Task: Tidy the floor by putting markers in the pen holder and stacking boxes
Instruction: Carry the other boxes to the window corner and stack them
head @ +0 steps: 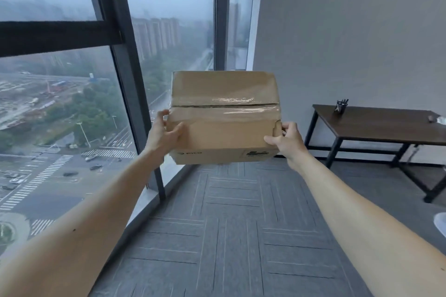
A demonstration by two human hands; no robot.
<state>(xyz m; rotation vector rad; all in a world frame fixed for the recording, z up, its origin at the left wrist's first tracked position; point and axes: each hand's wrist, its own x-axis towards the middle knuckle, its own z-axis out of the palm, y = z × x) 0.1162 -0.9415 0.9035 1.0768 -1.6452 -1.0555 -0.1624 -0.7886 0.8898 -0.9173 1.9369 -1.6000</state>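
A taped brown cardboard box (224, 113) is held in the air in front of me, above the grey carpet. My left hand (163, 134) grips its left side and my right hand (287, 140) grips its right side, thumb in a notch. A black pen holder (341, 106) with several markers in it stands on the dark table at the far right.
The dark wooden table (386, 125) with black metal legs stands against the grey wall on the right. Floor-to-ceiling windows (60, 108) with dark frames run along the left. Grey carpet tiles (231, 236) stretch below the box. A white object (440, 223) pokes in at the right edge.
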